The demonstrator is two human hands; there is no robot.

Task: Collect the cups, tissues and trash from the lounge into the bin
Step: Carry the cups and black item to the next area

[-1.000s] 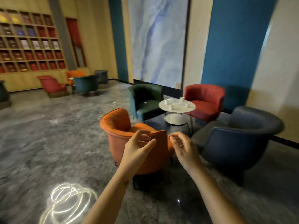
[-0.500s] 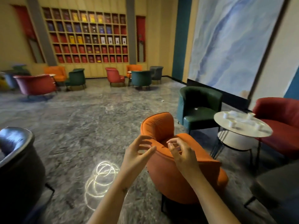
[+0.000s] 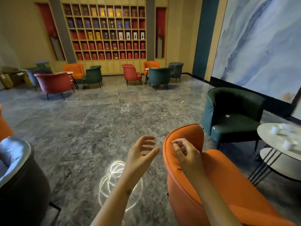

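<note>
Two cups (image 3: 275, 129) are sitting on the table (image 3: 267, 141) at far right, and a tissue (image 3: 227, 116) is lying on the green chair (image 3: 234, 101). The left hand (image 3: 140, 154) and right hand (image 3: 185, 152) are hovering empty, fingers loosely bent. The small tissue is risking being overlooked, and no bin is showing.

To the right of the near armchair (image 3: 236, 185) the counter (image 3: 267, 137) is set, with cups (image 3: 275, 129) standing on its top. Behind the near armchair a second armchair (image 3: 231, 101) is placed, a small scrap (image 3: 227, 116) lying on its seat, and another scrap (image 3: 182, 102) is seen on the floor (image 3: 97, 128) farther behind. A third armchair (image 3: 17, 168) is found well to the left of the near armchair.
</note>
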